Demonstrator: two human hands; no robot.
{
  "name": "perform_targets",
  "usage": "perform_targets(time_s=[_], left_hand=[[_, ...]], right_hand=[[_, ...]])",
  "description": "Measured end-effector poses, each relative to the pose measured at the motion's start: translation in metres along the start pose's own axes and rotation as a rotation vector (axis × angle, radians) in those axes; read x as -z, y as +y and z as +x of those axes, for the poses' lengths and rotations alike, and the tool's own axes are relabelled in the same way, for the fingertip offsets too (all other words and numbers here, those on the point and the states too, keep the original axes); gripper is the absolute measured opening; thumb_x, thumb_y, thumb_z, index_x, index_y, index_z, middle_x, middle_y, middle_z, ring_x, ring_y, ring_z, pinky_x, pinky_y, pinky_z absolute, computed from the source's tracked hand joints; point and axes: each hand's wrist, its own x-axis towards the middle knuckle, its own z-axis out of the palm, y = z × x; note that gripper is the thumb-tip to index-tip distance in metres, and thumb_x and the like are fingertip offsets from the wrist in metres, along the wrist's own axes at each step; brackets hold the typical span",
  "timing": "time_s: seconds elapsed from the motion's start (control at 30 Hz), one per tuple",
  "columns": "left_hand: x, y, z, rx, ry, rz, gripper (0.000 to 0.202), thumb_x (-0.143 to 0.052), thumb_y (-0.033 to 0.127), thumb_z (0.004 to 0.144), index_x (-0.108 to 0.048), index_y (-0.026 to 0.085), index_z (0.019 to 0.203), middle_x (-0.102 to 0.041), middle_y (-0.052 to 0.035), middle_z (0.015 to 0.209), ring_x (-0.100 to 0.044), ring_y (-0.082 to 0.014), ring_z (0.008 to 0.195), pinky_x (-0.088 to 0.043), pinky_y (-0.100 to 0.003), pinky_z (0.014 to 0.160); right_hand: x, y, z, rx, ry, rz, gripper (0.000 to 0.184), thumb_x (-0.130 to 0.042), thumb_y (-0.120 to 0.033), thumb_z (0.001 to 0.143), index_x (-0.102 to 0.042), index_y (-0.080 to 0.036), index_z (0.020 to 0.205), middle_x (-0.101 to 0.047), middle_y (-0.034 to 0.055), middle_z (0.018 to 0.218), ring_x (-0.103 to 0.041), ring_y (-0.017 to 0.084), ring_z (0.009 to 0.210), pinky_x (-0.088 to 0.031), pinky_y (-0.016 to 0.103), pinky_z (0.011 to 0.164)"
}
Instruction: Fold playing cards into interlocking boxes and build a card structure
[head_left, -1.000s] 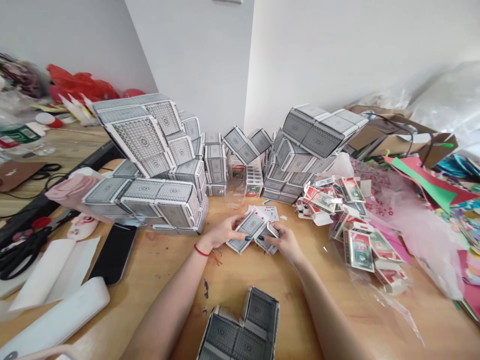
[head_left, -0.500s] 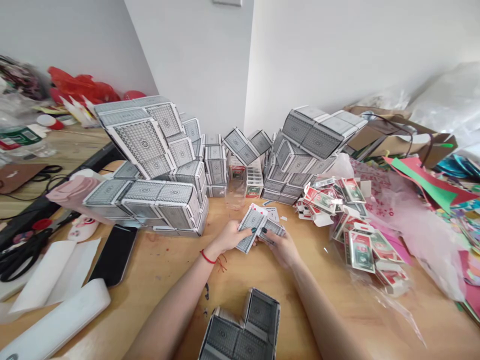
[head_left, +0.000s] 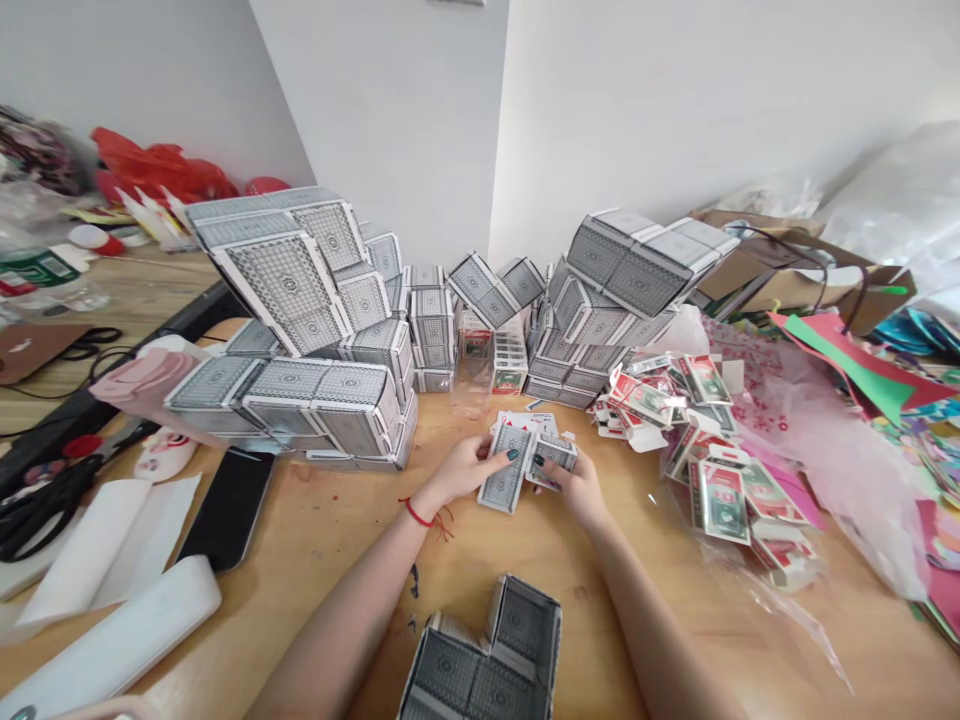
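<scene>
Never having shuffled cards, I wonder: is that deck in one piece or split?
Split: the left hand holds one gray-backed packet, the right hand a second packet.

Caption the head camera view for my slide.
Left hand and right hand hold grey-backed playing cards at a wooden table, before stacked card structures.

Grey-patterned backs on playing cards (head_left: 507, 466)
</scene>
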Motion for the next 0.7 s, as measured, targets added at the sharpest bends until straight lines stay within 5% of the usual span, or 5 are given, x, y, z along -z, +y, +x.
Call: perform_targets(time_s=[0.1, 0.23, 0.43, 0.7], left_hand=[[0.003, -0.001, 0.001, -0.076, 0.058, 0.037, 0.033, -0.061, 0.031, 0.067, -0.061, 0.014, 0.095, -0.064, -0.0068, 0.091, -0.057, -0.0183, 0.083, -0.043, -0.026, 0.072], [0.002, -0.009, 0.002, -0.083, 0.124, 0.152, 0.026, -0.056, 0.034, 0.07, -0.063, 0.013, 0.083, -0.063, -0.0035, 0.075, -0.053, -0.0141, 0.066, -0.04, -0.024, 0.059], [-0.01, -0.017, 0.001, -0.163, 0.335, 0.177, 0.024, -0.05, 0.036, 0.073, -0.054, 0.014, 0.066, -0.051, 0.0016, 0.06, -0.042, -0.0096, 0.056, -0.034, -0.021, 0.053], [-0.018, -0.014, -0.005, -0.193, 0.428, 0.187, 0.025, -0.047, 0.038, 0.076, -0.05, 0.014, 0.067, -0.047, 0.0017, 0.062, -0.04, -0.0097, 0.06, -0.032, -0.02, 0.055]], right_hand=[[0.004, 0.0, 0.002, -0.102, -0.112, 0.022, 0.024, -0.067, -0.029, 0.058, -0.055, -0.016, 0.074, -0.06, 0.0016, 0.063, -0.055, 0.015, 0.049, -0.047, 0.027, 0.041], [0.001, 0.0, 0.0, -0.151, -0.203, 0.023, 0.022, -0.066, -0.029, 0.059, -0.057, -0.013, 0.071, -0.062, 0.0032, 0.062, -0.055, 0.014, 0.047, -0.047, 0.025, 0.04], [-0.007, 0.001, -0.002, -0.157, -0.212, 0.054, 0.021, -0.065, -0.027, 0.061, -0.057, -0.014, 0.075, -0.062, 0.0028, 0.065, -0.058, 0.016, 0.053, -0.051, 0.028, 0.045], [-0.011, 0.004, -0.001, -0.193, -0.171, 0.044, 0.025, -0.067, -0.026, 0.058, -0.059, -0.014, 0.078, -0.064, 0.0047, 0.072, -0.06, 0.019, 0.061, -0.053, 0.031, 0.048]])
